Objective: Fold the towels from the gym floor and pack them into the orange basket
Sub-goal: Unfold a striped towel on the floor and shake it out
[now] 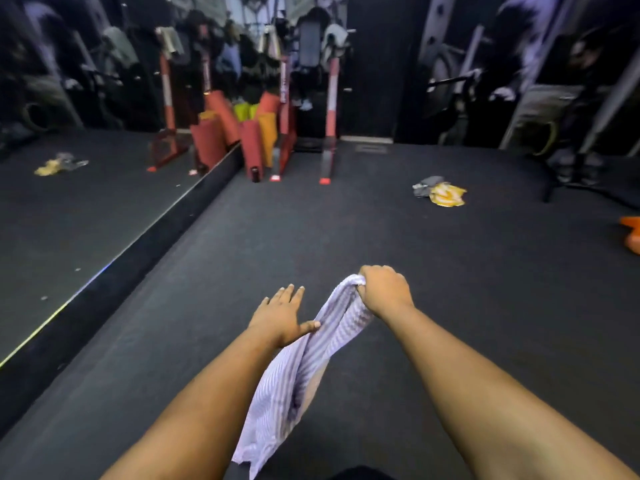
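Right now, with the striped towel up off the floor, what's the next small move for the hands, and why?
Probably pinch a free edge with the left hand. The right hand grips the striped towel bunched at the top, the cloth hangs twisted, and the left hand's fingers are straight, only its thumb touching. It likely needs spreading before folding.

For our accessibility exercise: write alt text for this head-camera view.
A right hand grips a striped towel while the open left hand touches it, above a dark gym floor. More towels lie crumpled ahead.

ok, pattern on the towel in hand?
Lavender-and-white stripes on the towel; head view, the only one.
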`<act>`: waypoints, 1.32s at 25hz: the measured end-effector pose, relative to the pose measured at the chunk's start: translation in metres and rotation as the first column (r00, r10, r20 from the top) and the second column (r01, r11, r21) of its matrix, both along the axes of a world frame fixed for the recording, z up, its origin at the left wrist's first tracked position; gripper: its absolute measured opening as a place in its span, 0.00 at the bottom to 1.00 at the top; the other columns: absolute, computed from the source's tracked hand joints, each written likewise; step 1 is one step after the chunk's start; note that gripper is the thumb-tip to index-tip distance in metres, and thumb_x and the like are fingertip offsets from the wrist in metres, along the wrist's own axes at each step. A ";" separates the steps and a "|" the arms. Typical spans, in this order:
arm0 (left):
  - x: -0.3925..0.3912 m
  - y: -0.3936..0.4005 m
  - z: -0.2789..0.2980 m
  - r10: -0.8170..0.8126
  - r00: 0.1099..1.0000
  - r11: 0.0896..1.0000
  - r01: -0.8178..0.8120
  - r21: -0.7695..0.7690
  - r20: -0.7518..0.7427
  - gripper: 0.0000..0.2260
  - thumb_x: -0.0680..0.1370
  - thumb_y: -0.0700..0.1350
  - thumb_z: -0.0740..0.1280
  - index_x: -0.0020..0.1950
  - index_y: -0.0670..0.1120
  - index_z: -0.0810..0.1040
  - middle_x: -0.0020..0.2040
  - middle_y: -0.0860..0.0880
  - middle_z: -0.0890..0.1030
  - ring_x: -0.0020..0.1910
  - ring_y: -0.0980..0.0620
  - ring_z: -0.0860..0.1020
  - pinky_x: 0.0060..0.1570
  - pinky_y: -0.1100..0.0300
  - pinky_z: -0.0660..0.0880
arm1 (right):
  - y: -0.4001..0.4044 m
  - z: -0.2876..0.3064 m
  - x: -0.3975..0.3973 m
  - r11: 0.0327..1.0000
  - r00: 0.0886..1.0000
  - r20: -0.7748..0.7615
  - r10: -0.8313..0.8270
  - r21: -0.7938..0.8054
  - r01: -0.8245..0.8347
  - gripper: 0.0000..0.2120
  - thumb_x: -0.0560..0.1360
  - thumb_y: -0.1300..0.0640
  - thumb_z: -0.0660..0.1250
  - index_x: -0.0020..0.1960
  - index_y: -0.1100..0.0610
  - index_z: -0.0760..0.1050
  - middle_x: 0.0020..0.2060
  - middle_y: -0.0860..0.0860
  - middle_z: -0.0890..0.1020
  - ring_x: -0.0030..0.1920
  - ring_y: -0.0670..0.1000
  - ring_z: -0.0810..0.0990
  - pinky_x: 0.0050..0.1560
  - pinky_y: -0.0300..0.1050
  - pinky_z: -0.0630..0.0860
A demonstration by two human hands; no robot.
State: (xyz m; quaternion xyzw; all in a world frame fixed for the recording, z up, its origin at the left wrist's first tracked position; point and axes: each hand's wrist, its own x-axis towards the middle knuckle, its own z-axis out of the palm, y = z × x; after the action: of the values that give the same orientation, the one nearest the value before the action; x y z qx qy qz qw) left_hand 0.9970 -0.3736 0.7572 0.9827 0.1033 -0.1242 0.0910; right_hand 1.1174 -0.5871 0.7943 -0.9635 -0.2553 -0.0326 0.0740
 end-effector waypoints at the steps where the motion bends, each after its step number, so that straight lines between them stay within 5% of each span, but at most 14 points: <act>1: 0.025 -0.029 0.007 -0.040 0.999 0.999 0.040 0.001 0.010 0.47 0.74 0.77 0.53 0.84 0.52 0.41 0.84 0.49 0.45 0.83 0.49 0.46 0.80 0.44 0.50 | -0.032 0.005 0.016 0.999 0.999 0.005 -0.043 0.000 0.043 0.11 0.81 0.51 0.59 0.60 0.52 0.76 0.58 0.52 0.81 0.62 0.58 0.76 0.58 0.53 0.73; 7: 0.153 -0.178 0.038 -0.297 0.954 0.954 0.295 0.047 0.046 0.45 0.76 0.76 0.53 0.84 0.52 0.41 0.84 0.49 0.45 0.83 0.49 0.46 0.80 0.45 0.49 | -0.194 0.025 0.089 0.950 0.950 0.018 -0.312 0.028 0.312 0.11 0.79 0.54 0.60 0.58 0.52 0.77 0.56 0.52 0.82 0.60 0.58 0.77 0.57 0.53 0.74; 18: 0.409 -0.410 0.063 -0.671 0.737 0.742 0.666 0.075 0.082 0.44 0.77 0.74 0.53 0.83 0.53 0.40 0.84 0.49 0.44 0.83 0.48 0.45 0.81 0.45 0.48 | -0.436 0.059 0.239 0.706 0.701 0.084 -0.709 0.093 0.703 0.10 0.78 0.56 0.60 0.57 0.51 0.77 0.52 0.50 0.82 0.57 0.57 0.77 0.49 0.51 0.69; 33: 0.683 -0.743 0.062 -0.816 0.577 0.577 0.809 0.114 0.036 0.43 0.77 0.74 0.53 0.83 0.53 0.40 0.84 0.49 0.42 0.83 0.49 0.44 0.80 0.45 0.47 | -0.767 0.058 0.448 0.511 0.499 0.119 -0.858 0.118 0.851 0.05 0.78 0.56 0.61 0.52 0.52 0.75 0.49 0.50 0.82 0.52 0.57 0.78 0.45 0.49 0.69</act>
State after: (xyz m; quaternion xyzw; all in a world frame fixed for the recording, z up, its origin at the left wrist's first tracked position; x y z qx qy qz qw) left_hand 1.6798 -1.1165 0.8195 0.9280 -0.3568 -0.1060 -0.0135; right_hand 1.5650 -1.3536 0.8524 -0.9557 0.2495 -0.1484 0.0484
